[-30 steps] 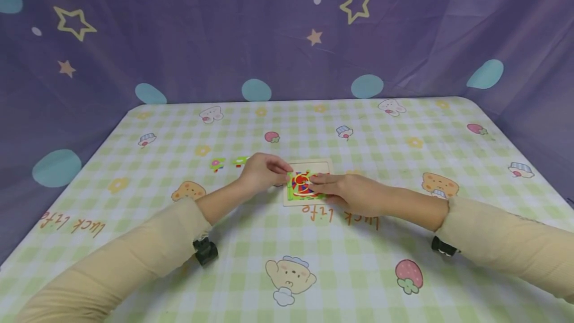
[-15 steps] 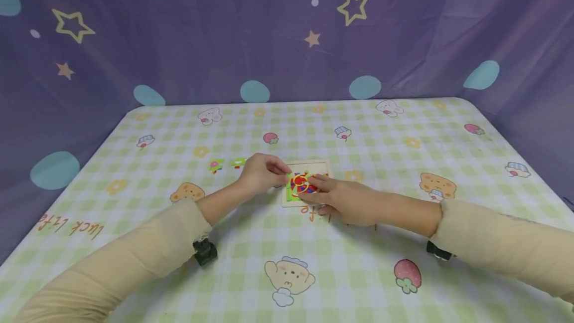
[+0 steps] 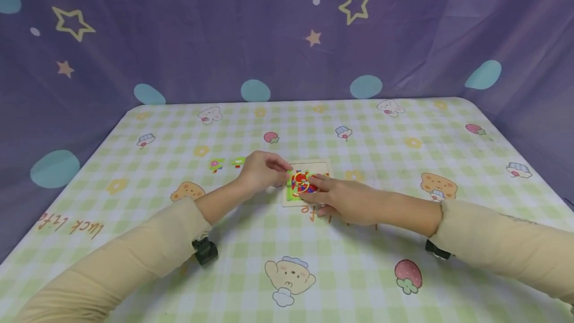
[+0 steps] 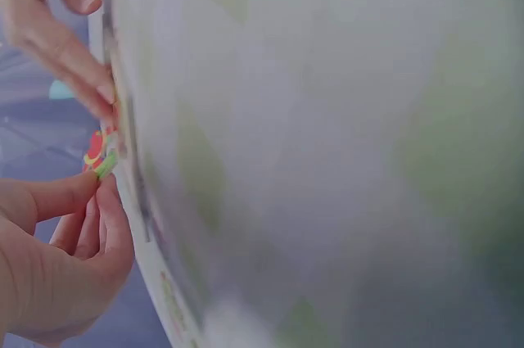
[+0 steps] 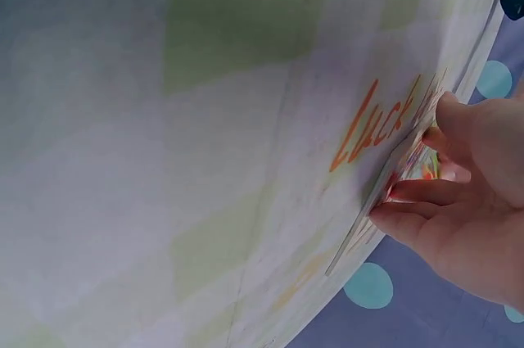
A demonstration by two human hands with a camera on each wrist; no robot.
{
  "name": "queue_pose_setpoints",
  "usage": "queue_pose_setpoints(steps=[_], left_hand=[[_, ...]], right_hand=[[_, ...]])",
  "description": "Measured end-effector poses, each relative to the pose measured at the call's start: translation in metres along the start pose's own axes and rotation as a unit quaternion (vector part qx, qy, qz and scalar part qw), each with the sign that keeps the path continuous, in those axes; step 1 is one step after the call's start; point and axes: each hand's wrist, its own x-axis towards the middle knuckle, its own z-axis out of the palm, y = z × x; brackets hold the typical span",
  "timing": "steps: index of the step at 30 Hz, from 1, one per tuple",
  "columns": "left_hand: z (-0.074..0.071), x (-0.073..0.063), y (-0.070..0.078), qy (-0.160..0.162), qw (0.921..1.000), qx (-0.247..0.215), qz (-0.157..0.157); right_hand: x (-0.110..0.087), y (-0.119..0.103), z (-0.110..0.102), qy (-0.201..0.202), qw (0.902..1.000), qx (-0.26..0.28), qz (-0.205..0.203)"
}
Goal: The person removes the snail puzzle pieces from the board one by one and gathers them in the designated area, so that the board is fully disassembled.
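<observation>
The main risk, I judge, lies in the green piece (image 4: 106, 165), whose edge the left hand (image 3: 262, 172) pinches between thumb and forefinger. If it goes down crooked against its neighbours, it could ride up on them or tip the coloured pieces (image 3: 299, 179) out of line. These lie in a shallow wooden tray (image 3: 313, 166), roughly midway between the worktop's left and right edges and well in from the far edge.

The right hand (image 3: 343, 198) grasps nothing that can be seen; its fingers are loosely stretched and slightly apart, laid over the coloured pieces from the side of the worktop's right edge. Uneven pressure from them might slide a piece sideways, and a hard push could skid the whole tray along the checked worktop (image 3: 215, 288), as nothing visible pins it.

Towards the worktop's left edge, two loose pieces (image 3: 216, 164) lie apart from the tray. The left hand stands between them and the tray, just beside the closer one, so a careless sweep could scatter them. The right hand hides part of the coloured pieces, and how well they fit cannot be told. A bare strip shows along the tray's far side. Small black cameras (image 3: 205, 252) hang beneath both cuffs and might snag the cover; a purple curtain (image 3: 251, 29) rises behind the far edge.
</observation>
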Motion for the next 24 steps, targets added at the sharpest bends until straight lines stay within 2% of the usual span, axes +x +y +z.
queue_pose_setpoints(steps=[5,12,17,24], left_hand=[[-0.005,0.003,0.005,0.015,0.9998,-0.012,0.002],[-0.019,0.002,0.009,0.01,0.9988,-0.049,0.0],[-0.031,-0.002,0.007,0.009,0.9973,-0.071,-0.013],[-0.05,-0.004,-0.004,0.002,0.997,-0.075,-0.017]], right_hand=[[0.0,-0.001,-0.001,-0.006,0.9999,0.008,0.009],[-0.001,0.0,-0.001,-0.011,0.9997,0.013,0.019],[-0.002,-0.001,0.0,-0.008,0.9996,0.013,0.022],[-0.003,-0.001,0.002,0.006,0.9999,0.011,0.008]])
